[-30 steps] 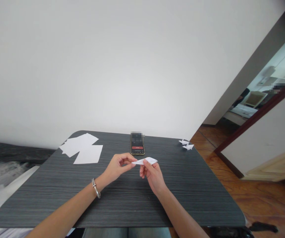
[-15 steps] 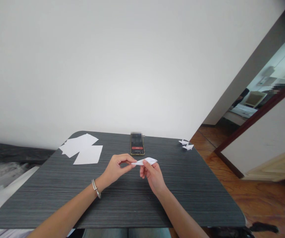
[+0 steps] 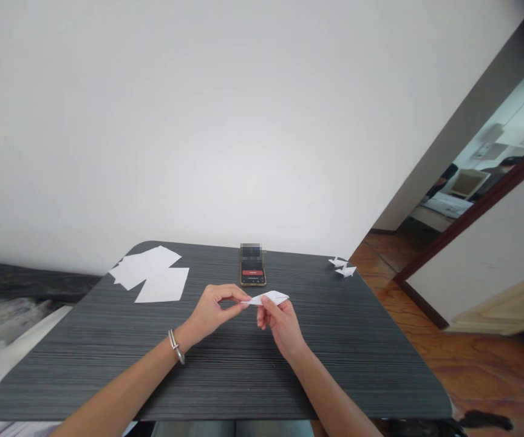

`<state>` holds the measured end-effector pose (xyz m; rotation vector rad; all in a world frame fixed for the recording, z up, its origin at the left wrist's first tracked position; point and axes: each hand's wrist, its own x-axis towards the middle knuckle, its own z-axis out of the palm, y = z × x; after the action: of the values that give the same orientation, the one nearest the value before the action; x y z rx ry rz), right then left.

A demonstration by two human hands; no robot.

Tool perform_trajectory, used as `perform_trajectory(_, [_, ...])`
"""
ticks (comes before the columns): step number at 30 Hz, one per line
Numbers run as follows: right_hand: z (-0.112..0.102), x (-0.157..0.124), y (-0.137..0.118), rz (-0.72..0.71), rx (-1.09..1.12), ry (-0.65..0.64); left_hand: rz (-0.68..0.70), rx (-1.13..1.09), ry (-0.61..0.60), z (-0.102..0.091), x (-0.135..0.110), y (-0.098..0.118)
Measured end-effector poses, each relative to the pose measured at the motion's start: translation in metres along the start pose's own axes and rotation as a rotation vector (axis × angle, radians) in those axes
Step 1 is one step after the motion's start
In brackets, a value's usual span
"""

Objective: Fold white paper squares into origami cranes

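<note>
A folded piece of white paper (image 3: pixel 276 296), long and pointed, is held just above the dark table (image 3: pixel 225 376). My left hand (image 3: pixel 216 308) pinches its narrow left tip between thumb and fingers. At the wider right part, my right hand (image 3: pixel 280 325) grips the paper with the thumb on top and the fingers curled beneath. The folds under my right thumb are hidden. Just beyond my hands lies a phone (image 3: pixel 253 278) with a lit screen, partly blurred out.
Several loose white paper sheets (image 3: pixel 161 285) overlap at the back left of the table. Two small folded paper figures (image 3: pixel 346 271) stand at the back right, close to the edge. A white wall (image 3: pixel 243 121) rises behind. People are partly visible through the doorway at right.
Hardly anything differs. Both hands keep their hold on the folded paper, and my right thumb has shifted very slightly to the left.
</note>
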<state>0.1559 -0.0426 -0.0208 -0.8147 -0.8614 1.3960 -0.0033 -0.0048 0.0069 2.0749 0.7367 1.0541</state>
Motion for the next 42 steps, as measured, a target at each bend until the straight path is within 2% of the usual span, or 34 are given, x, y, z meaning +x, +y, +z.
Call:
perform_trajectory(10, [0.0005, 0.0001, 0.0004, 0.010, 0.010, 0.009, -0.013, -0.071, -0.035, -0.0010, 0.0009, 0.0008])
perform_trajectory(17, [-0.0008, 0.0006, 0.0001, 0.018, -0.001, 0.031, 0.103, -0.046, -0.031, -0.0029, 0.0033, 0.0021])
perform_trajectory(28, [-0.0009, 0.0005, 0.0000, 0.045, -0.053, 0.066, 0.023, -0.006, -0.040, -0.0012, 0.0034, -0.0024])
perform_trajectory(35, [-0.0021, 0.0002, 0.0015, 0.048, -0.045, 0.061, -0.090, -0.114, -0.058, -0.0014, 0.0040, -0.0010])
perform_trajectory(42, [-0.0016, -0.0002, 0.0010, 0.056, -0.028, 0.066, -0.144, -0.180, -0.059, -0.0007, 0.0038, -0.0031])
